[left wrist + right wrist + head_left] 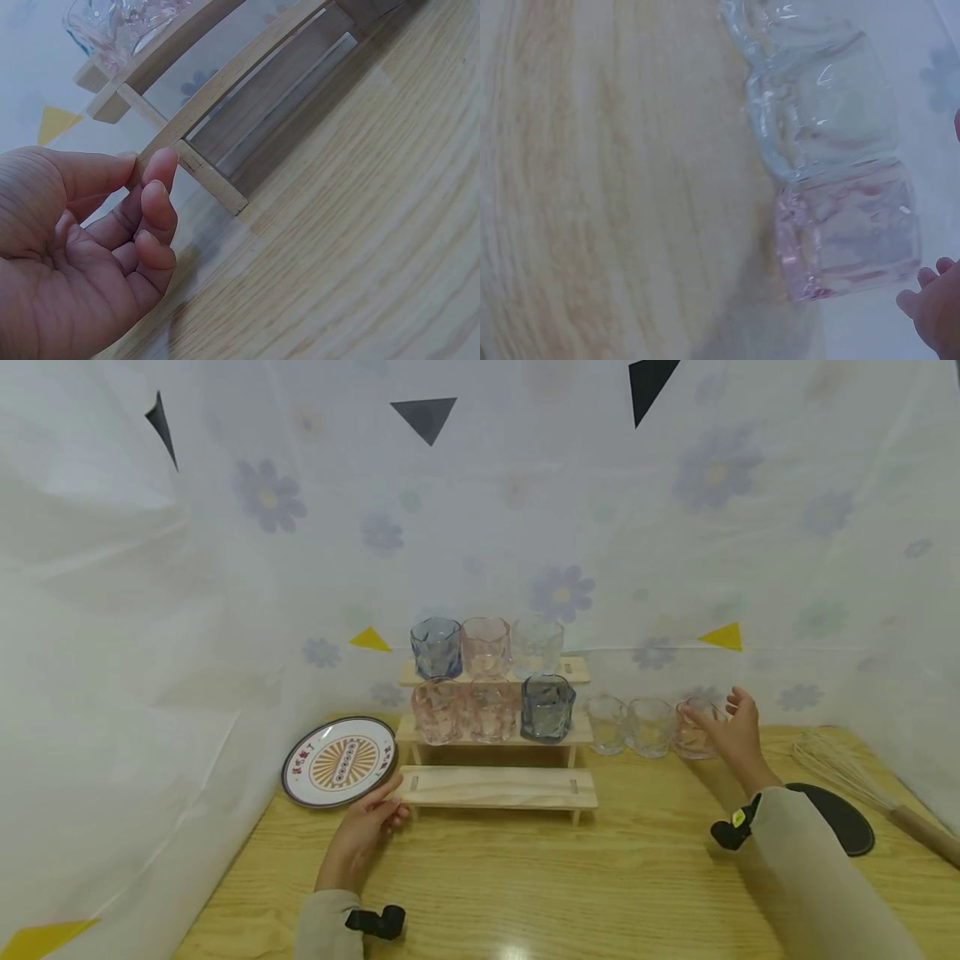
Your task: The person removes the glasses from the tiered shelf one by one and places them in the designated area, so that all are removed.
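My left hand (363,831) pinches the left end of the lowest step of a wooden tiered rack (495,787) between thumb and forefinger, its other fingers curled below. Blue, pink and clear glasses (486,647) line the top step; two pink glasses (438,710) and a blue-grey glass (547,708) stand on the middle one. The lowest step is bare. On the table to the right, a pink glass (696,735) stands beside two clear glasses (649,727). My right hand (738,739) is at this pink glass, fingers spread; in the right wrist view the fingertips (907,301) are near its rim.
A round patterned plate (339,762) leans at the left, behind my left hand. To the right lie a whisk (862,781) with a wooden handle and a dark oval mat (836,818) partly behind my sleeve. A flowered cloth (480,510) hangs behind everything.
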### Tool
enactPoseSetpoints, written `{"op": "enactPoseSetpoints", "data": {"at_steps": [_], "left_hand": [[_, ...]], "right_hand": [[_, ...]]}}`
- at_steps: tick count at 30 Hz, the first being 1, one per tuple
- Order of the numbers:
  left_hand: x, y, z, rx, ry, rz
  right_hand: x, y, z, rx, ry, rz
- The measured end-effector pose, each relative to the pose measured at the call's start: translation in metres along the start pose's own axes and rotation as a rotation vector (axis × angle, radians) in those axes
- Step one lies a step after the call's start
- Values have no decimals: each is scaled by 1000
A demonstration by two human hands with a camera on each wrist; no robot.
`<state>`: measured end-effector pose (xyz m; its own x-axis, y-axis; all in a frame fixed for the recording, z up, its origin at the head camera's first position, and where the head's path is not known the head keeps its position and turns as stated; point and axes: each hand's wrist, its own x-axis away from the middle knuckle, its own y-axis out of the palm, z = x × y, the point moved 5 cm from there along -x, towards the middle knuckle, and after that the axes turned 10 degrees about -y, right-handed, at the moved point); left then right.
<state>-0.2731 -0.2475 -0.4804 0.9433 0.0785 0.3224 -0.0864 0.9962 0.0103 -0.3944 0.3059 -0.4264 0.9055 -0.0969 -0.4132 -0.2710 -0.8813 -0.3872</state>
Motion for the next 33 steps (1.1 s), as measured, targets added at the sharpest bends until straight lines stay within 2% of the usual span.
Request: {"op": "enactPoseSetpoints", "data": {"at_steps": [5,10,12,17,27,33], "left_hand": [[0,-1,-2,-11,-1,11],[0,-1,-3,-13,-3,9],[0,-1,-3,-10,-4,7],[0,-1,-3,-1,-3,9],[-1,-2,-4,-7,4,5],[0,0,-2,-14,12,0]], "right_hand": [[-5,3,-14,12,-46,-33],[-7,17,-35,18,-99,-91],[-7,25,-48,29,-142,-125],[-4,46,-85,-27,-248,-221],[5,92,-138,-70,-352,-356],[15,115,-159,-140,-393,-408]]}}
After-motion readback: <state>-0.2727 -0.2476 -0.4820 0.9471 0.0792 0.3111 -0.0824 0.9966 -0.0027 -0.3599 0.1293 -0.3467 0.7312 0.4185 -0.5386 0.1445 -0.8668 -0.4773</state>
